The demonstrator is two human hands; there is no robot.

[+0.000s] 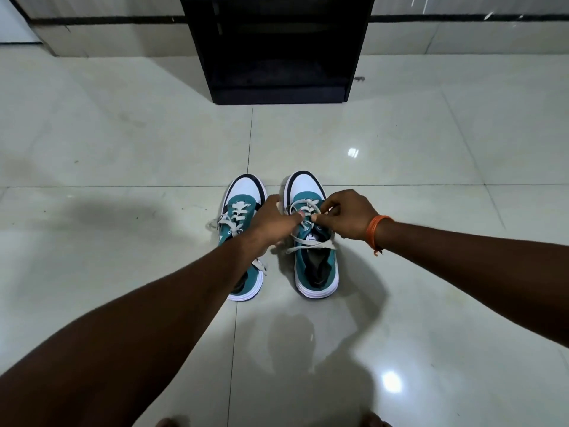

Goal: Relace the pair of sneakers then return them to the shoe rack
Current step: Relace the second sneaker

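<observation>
Two teal and white sneakers stand side by side on the tiled floor, toes pointing away from me. The left sneaker point(243, 192) has grey-white laces lying loose over its side, and my left forearm crosses over its heel. Over the right sneaker point(317, 272), my left hand point(274, 220) and my right hand point(348, 215) meet at the middle eyelets. Each hand pinches the white lace point(308, 246) of that shoe between thumb and fingers. Lace ends hang across its open tongue.
A black open shoe rack point(277, 50) stands against the far wall, straight ahead of the sneakers. Glossy light tiles point(123, 143) spread all around. An orange thread band circles my right wrist point(375, 231).
</observation>
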